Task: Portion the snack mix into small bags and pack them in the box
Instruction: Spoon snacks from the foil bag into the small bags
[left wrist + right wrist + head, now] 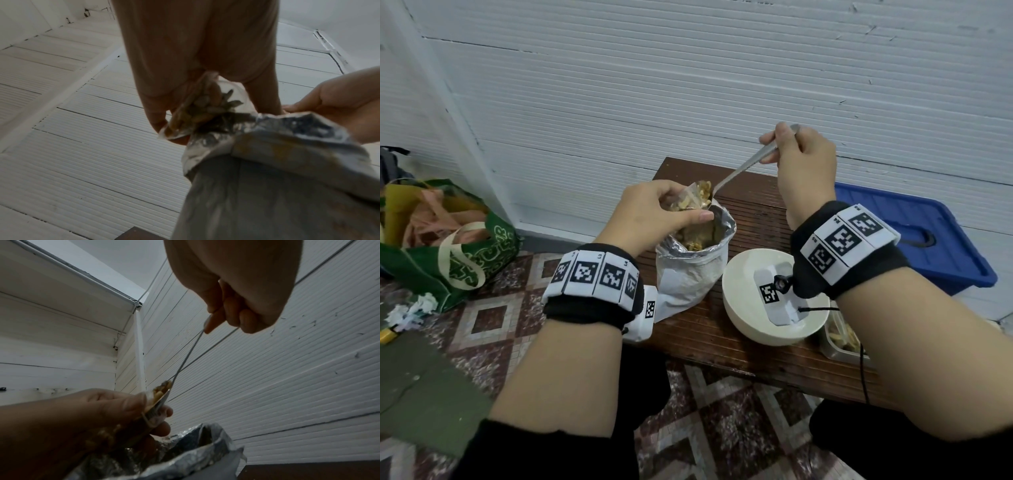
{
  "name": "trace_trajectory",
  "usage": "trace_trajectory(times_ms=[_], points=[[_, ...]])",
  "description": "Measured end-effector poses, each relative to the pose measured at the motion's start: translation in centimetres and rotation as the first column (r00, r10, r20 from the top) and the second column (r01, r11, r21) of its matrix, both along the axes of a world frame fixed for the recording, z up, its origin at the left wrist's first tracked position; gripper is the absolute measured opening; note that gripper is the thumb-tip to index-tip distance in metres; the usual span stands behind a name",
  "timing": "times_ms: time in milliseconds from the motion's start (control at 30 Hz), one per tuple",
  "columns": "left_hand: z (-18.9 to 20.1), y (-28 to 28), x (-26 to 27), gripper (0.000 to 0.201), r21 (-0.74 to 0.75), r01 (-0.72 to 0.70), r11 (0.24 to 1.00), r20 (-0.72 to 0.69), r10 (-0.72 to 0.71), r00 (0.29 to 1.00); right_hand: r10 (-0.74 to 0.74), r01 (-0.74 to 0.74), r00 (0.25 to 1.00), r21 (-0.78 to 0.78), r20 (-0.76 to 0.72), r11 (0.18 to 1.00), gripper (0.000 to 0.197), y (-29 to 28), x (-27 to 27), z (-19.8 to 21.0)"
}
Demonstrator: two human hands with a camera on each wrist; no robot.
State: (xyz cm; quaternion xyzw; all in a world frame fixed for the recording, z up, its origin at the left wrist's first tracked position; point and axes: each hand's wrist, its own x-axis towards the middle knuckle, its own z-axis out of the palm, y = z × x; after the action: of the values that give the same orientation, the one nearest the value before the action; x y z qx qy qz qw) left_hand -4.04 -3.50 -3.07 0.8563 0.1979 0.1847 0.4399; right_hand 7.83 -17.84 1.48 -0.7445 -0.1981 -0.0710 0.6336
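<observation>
So the left hand (pixel 654 219) pinches a small clear bag (pixel 695 198) open right over the mouth of the big foil bag (pixel 695 253), center of the head view, probably so anything that spills drops back into the supply. Right hand (pixel 801 164), upper right, has its grip clamped on the handle of a spoon (pixel 739 171), with the bowl end tipped into the little bag, already loaded with snack mix (pixel 703 190). Foil bag stands on the brown bench (pixel 756 212), its rim rolled down for easy scooping. A white bowl (pixel 743 308) sits just right of it. The metal box (pixel 839 339), lower right, already holds some mix.
</observation>
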Motion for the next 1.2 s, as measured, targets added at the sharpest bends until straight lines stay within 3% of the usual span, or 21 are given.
trace_trajectory(times_ms=[233,433,567,900,1200], points=[[-0.2,0.5,0.0,0.046,-0.08,-0.032,0.996,0.042,0.036,0.998,0.006,-0.026,0.975,0.089,0.223,0.996,0.031,-0.6,-0.5,1.1],[0.0,0.7,-0.5,0.048,-0.15,-0.041,0.988,0.079,0.053,0.995,-0.17,0.149,0.97,0.127,0.174,0.981,0.029,-1.3,-0.1,0.8],[0.1,1.2,-0.7,0.049,-0.166,-0.061,0.984,0.108,0.08,0.991,-0.219,0.213,0.967,0.056,0.129,0.975,0.029,-1.9,0.0,-0.3],[1.2,-0.1,-0.9,0.037,-0.276,0.079,0.958,0.286,0.003,0.958,0.03,0.025,0.988,-0.342,0.154,0.939,0.025,-1.1,-3.3,-6.0],[2.1,-2.2,-0.6,0.035,-0.295,0.167,0.941,0.406,-0.035,0.913,0.033,-0.039,0.999,-0.293,-0.024,0.955,0.027,-2.2,-3.5,-5.9]])
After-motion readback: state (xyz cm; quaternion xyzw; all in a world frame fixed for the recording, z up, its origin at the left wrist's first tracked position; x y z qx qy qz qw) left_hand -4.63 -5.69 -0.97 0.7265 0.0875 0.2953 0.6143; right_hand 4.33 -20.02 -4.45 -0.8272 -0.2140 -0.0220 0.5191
